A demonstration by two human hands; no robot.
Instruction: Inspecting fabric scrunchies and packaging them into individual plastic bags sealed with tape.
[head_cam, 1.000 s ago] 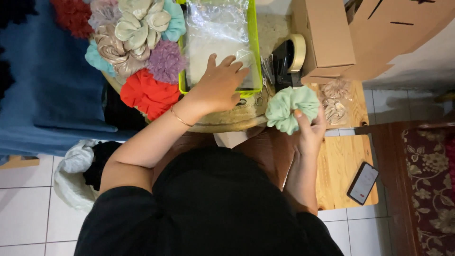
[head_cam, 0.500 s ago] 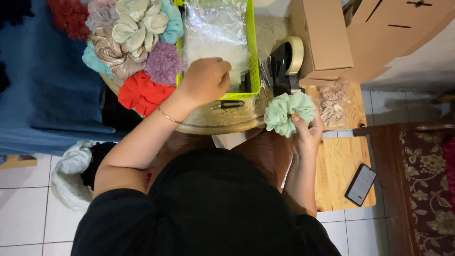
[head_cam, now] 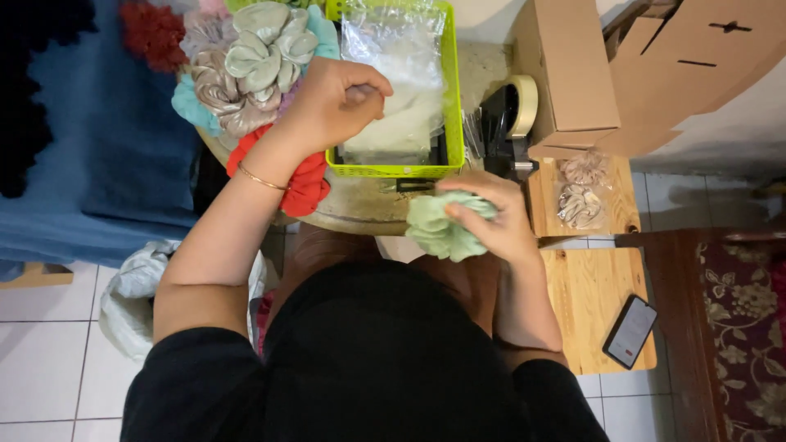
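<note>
1. Head view: I log the lime-green plastic basket (head_cam: 453, 98) of clear plastic bags (head_cam: 393, 82) as landmark.
2. Left hand (head_cam: 332, 102), at its near-left corner, is fisted, pinching one bag.
3. Right hand (head_cam: 487, 221), just below it, clutches the mint-green fabric scrunchie (head_cam: 434, 233).
4. Judgement: scrunchie unbagged; two bagged scrunchies (head_cam: 580, 192) lie right.

Crumpled mint-green scrunchie (head_cam: 438, 229) in hand; clear bag (head_cam: 393, 90) in basket.
</note>
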